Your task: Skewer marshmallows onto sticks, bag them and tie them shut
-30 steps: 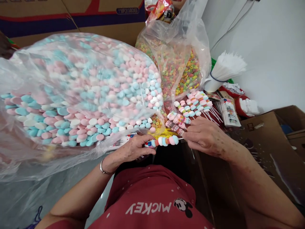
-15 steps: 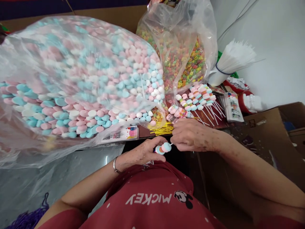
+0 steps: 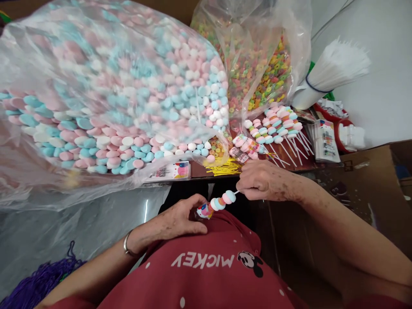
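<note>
My right hand (image 3: 265,180) is closed around the thin white stick (image 3: 237,192) of a candy skewer (image 3: 218,203), pinching it near its end. Pale blue, white and pink marshmallows with orange rings between them are threaded along the skewer. Around its lower end sits a printed plastic bag (image 3: 204,211). My left hand (image 3: 184,218) is curled at this bag, index finger against it and thumb lower, apart from it. The other left fingers are partly hidden. Both hands are over my lap, in front of the table edge.
Behind lie a large clear bag of marshmallows (image 3: 128,86) and a bag of ring candies (image 3: 267,81). Yellow ties (image 3: 223,166), bagged skewers (image 3: 247,146) and unbagged skewers (image 3: 280,124) lie nearer. White sticks (image 3: 341,64) stand at right above a cardboard box (image 3: 367,180).
My left hand has moved left and down, and more of the skewer and printed bag now shows. My right hand keeps hold of the stick. The camera view has shifted slightly.
</note>
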Demonstrator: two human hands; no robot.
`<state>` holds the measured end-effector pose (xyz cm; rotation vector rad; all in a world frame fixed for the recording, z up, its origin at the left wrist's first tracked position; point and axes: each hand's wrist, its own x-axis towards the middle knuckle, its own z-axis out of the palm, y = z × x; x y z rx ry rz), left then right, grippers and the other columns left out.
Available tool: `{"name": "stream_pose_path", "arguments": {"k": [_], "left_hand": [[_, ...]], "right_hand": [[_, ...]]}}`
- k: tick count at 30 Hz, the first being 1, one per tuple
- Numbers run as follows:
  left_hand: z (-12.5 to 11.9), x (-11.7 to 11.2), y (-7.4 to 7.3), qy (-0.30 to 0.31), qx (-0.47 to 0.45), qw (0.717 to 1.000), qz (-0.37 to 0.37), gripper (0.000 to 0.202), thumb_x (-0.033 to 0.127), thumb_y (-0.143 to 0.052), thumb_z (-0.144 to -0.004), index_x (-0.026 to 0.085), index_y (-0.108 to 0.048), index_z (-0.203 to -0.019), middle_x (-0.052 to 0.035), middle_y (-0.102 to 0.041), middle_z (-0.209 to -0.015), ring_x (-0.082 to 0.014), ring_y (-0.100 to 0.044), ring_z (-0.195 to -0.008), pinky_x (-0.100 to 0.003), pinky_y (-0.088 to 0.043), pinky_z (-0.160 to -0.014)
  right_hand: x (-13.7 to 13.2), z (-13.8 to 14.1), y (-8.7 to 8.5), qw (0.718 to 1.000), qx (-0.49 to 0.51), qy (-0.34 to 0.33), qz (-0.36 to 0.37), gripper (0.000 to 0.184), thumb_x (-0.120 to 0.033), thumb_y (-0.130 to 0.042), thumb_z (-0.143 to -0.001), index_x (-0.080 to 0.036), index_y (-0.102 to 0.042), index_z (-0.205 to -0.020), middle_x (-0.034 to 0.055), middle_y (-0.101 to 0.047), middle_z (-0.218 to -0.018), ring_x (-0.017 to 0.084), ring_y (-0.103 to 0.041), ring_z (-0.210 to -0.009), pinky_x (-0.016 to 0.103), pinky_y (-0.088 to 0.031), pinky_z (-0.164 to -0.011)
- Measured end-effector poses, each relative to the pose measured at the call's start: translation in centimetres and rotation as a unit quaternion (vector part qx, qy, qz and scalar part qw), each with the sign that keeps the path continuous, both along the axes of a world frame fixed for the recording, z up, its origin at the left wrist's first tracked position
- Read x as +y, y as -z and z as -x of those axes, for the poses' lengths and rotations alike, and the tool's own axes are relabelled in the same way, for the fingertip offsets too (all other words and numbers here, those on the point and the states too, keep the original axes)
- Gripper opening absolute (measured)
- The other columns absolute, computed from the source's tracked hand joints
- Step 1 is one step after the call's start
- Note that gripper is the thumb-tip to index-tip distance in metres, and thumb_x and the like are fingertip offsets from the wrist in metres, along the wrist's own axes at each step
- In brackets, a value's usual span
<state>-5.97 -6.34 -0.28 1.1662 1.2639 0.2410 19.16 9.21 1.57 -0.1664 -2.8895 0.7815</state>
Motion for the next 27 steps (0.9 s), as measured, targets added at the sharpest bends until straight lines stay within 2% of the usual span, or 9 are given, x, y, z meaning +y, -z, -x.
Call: {"name": "stream_pose_path", "arguments": {"k": [4,7,9,12,14,16,20,22,27], "left_hand": [[0.6,-1.2,1.0,-0.006,0.005,1.000,-0.023,0.026,0.040,-0.062,-0.087,0.019,-0.056,-0.102,0.0039,-0.057,-0.077,-0.0120,-0.050,-0.070,-0.023,-0.040,-0.063],[0.4,-1.0,1.7,0.032,0.079,0.990,-0.109,0.025,0.039,-0.059,-0.090,0.020,-0.056,-0.106,0.0046,-0.055,-0.073,-0.0121,-0.049,-0.065,-0.023,-0.037,-0.061],[0.3,-0.3,1.7,0.062,0.115,0.975,-0.182,0.022,0.034,-0.058,-0.091,0.020,-0.056,-0.107,0.0030,-0.058,-0.077,-0.0127,-0.051,-0.066,-0.023,-0.037,-0.062],[0.3,0.9,1.2,0.093,0.107,0.955,-0.260,0.018,0.030,-0.058,-0.091,0.020,-0.057,-0.106,-0.0003,-0.061,-0.085,-0.0141,-0.055,-0.072,-0.024,-0.040,-0.065],[0.5,1.5,0.6,0.093,0.075,0.959,-0.258,0.025,0.033,-0.060,-0.091,0.020,-0.055,-0.112,-0.0014,-0.063,-0.090,-0.0147,-0.057,-0.076,-0.025,-0.043,-0.069],[0.6,1.7,0.2,0.068,0.026,0.972,-0.222,0.032,0.037,-0.062,-0.089,0.020,-0.052,-0.115,-0.0021,-0.065,-0.094,-0.0149,-0.059,-0.079,-0.025,-0.045,-0.071],[0.4,1.4,0.0,0.004,-0.024,0.986,-0.163,0.027,0.041,-0.053,-0.094,0.017,-0.054,-0.106,-0.0018,-0.065,-0.082,-0.0128,-0.059,-0.067,-0.024,-0.046,-0.061],[0.2,1.0,0.3,-0.007,-0.002,0.982,-0.188,0.024,0.037,-0.045,-0.098,0.017,-0.057,-0.102,-0.0022,-0.066,-0.081,-0.0126,-0.059,-0.067,-0.025,-0.047,-0.063],[-0.2,0.6,1.5,-0.016,0.037,0.961,-0.272,0.024,0.031,-0.038,-0.100,0.018,-0.058,-0.092,-0.0042,-0.066,-0.092,-0.0142,-0.059,-0.081,-0.028,-0.047,-0.074]], "right_hand": [[-0.4,0.5,0.0,0.998,-0.045,0.041,0.030,0.028,-0.018,-0.046,-0.087,-0.018,-0.063,-0.064,-0.0011,-0.060,-0.061,0.011,-0.044,-0.060,0.027,-0.027,-0.064],[-0.8,1.0,-0.8,0.991,-0.110,0.060,0.050,0.024,-0.018,-0.047,-0.085,-0.018,-0.061,-0.066,-0.0010,-0.061,-0.060,0.011,-0.045,-0.059,0.026,-0.026,-0.061],[-1.1,1.3,-1.6,0.989,-0.136,0.047,0.032,0.023,-0.017,-0.048,-0.084,-0.018,-0.060,-0.064,-0.0010,-0.060,-0.059,0.011,-0.044,-0.057,0.026,-0.025,-0.061],[-1.4,1.4,-2.5,0.990,-0.127,0.035,-0.051,0.025,-0.016,-0.049,-0.084,-0.017,-0.058,-0.061,0.0005,-0.059,-0.058,0.012,-0.041,-0.057,0.028,-0.024,-0.062],[-1.3,1.2,-2.8,0.989,-0.100,0.031,-0.104,0.027,-0.016,-0.048,-0.085,-0.018,-0.057,-0.060,0.0008,-0.058,-0.058,0.012,-0.040,-0.057,0.030,-0.024,-0.062],[-1.1,1.0,-3.1,0.988,-0.076,0.026,-0.132,0.029,-0.016,-0.047,-0.087,-0.018,-0.056,-0.060,0.0001,-0.055,-0.056,0.013,-0.039,-0.058,0.031,-0.023,-0.063],[-0.7,0.8,-3.0,0.988,-0.068,0.020,-0.139,0.030,-0.016,-0.046,-0.089,-0.019,-0.056,-0.061,-0.0005,-0.054,-0.056,0.013,-0.039,-0.058,0.031,-0.024,-0.063],[-0.7,0.9,-2.8,0.988,-0.068,0.018,-0.134,0.029,-0.016,-0.046,-0.089,-0.019,-0.056,-0.061,-0.0004,-0.055,-0.058,0.013,-0.040,-0.058,0.031,-0.024,-0.063],[-0.6,1.2,-2.4,0.988,-0.074,0.022,-0.132,0.028,-0.015,-0.046,-0.087,-0.018,-0.058,-0.063,0.0004,-0.057,-0.059,0.013,-0.042,-0.059,0.030,-0.025,-0.064]]}}
